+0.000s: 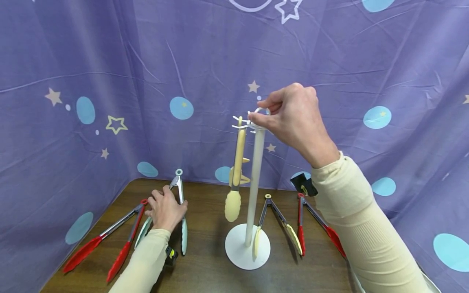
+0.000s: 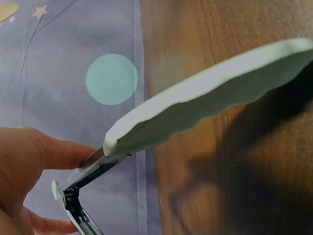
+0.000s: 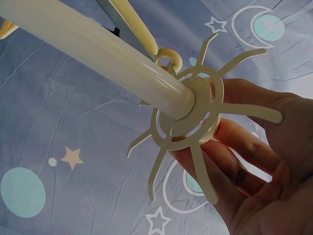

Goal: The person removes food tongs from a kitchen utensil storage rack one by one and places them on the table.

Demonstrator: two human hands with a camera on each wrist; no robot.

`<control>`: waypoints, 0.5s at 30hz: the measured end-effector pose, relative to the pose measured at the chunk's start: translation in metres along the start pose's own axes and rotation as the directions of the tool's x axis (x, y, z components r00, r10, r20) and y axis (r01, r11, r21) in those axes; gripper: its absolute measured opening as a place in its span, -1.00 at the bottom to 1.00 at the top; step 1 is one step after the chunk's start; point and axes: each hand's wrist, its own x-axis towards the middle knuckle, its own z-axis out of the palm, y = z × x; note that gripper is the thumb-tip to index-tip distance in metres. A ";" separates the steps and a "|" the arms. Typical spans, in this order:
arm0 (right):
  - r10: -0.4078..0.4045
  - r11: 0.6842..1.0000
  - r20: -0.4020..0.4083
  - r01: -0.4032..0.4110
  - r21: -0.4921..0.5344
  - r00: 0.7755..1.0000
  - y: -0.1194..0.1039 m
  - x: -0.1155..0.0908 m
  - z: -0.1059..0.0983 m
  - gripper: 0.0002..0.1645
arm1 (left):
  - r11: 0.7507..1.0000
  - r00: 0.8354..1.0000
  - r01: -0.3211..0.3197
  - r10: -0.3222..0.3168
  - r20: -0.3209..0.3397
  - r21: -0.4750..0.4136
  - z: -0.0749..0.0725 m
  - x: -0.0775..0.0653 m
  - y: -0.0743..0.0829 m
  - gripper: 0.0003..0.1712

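My right hand [image 1: 294, 122] pinches the top of a white hook stand [image 1: 257, 175]; in the right wrist view, its fingers lie behind the hooked ring [image 3: 195, 142]. Pale yellow tongs [image 1: 232, 205] hang by their loop from a hook on the stand's left side. A second yellow piece [image 1: 244, 179], partly hidden, shows behind them. At the left my left hand [image 1: 166, 209] holds mint-green tongs [image 1: 184, 236] with spread arms, thumb on one arm and fingers towards the other. The left wrist view shows their scalloped head [image 2: 205, 93] over the table.
Red tongs [image 1: 122, 254] lie spread left of my left hand. Right of the stand's round base [image 1: 238, 256] are spread yellow tongs [image 1: 293, 240], their left tip over the base, and more red tongs [image 1: 331, 234]. A purple curtain [image 1: 220, 53] hangs behind the wooden table [image 1: 205, 268].
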 end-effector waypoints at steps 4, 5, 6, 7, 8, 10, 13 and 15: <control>0.005 1.000 0.004 -0.005 0.006 1.000 0.000 0.000 0.000 -0.72 | 1.000 1.000 0.012 -0.012 0.017 0.021 0.002 0.002 0.000 -0.14; 0.004 1.000 0.004 -0.004 0.007 1.000 0.000 0.000 0.000 -0.72 | 1.000 1.000 0.014 -0.015 0.022 0.027 0.003 0.002 -0.001 -0.14; 0.002 1.000 0.003 -0.002 0.007 1.000 0.000 0.000 0.000 -0.72 | 0.999 1.000 0.015 -0.016 0.026 0.033 0.003 0.002 -0.001 -0.15; 0.001 1.000 0.003 -0.001 0.008 1.000 0.000 0.000 0.000 -0.72 | 0.999 0.999 0.017 -0.018 0.031 0.037 0.004 0.003 -0.001 -0.16; 0.001 1.000 0.003 -0.001 0.008 1.000 0.000 0.000 0.000 -0.72 | 0.999 0.999 0.018 -0.019 0.036 0.041 0.004 0.003 -0.002 -0.17; 0.000 1.000 0.002 0.000 0.005 1.000 0.000 0.000 0.000 -0.72 | 0.999 0.999 0.019 -0.022 0.046 0.046 0.005 0.003 -0.002 -0.19; -0.003 1.000 0.002 0.003 0.001 1.000 0.000 0.000 0.000 -0.72 | 0.998 0.997 0.026 -0.029 0.065 0.054 0.007 0.005 -0.003 -0.20; -0.004 1.000 0.002 0.004 -0.003 1.000 0.000 0.000 0.000 -0.72 | 0.998 0.996 0.030 -0.035 0.078 0.063 0.008 0.005 -0.003 -0.19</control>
